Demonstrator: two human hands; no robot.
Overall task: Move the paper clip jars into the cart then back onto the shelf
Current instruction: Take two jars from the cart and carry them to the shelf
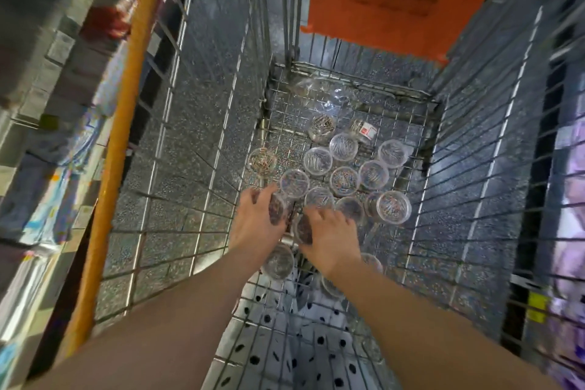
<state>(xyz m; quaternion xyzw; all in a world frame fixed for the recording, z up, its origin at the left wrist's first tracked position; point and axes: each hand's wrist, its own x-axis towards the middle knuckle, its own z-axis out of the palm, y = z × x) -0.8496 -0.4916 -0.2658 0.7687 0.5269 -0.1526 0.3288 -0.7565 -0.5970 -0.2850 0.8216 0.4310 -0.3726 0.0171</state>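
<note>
At the far left the shelf (47,98) is a blur beyond the orange bar (126,123) along the cart's rim; the cart (196,123) is a deep wire basket, and every paper clip jar I can make out is down on its floor, none visibly on the shelf; the left hand (258,218), near the left wire wall, has its fingers curled over a dark-filled jar (278,209); just beside it the right hand (330,239) wraps a second jar (303,229) the same way; whether these two are being set down or lifted cannot be told, but either way each grip should close round the jar's wall and travel straight up or down; the loose cluster of jars (345,181) lies just beyond the fingertips, so a sideways drag would likely knock them, and one tipped jar (391,207) already lies on its side; the right wall (474,174) stands further off, and the open way out is overhead.
</note>
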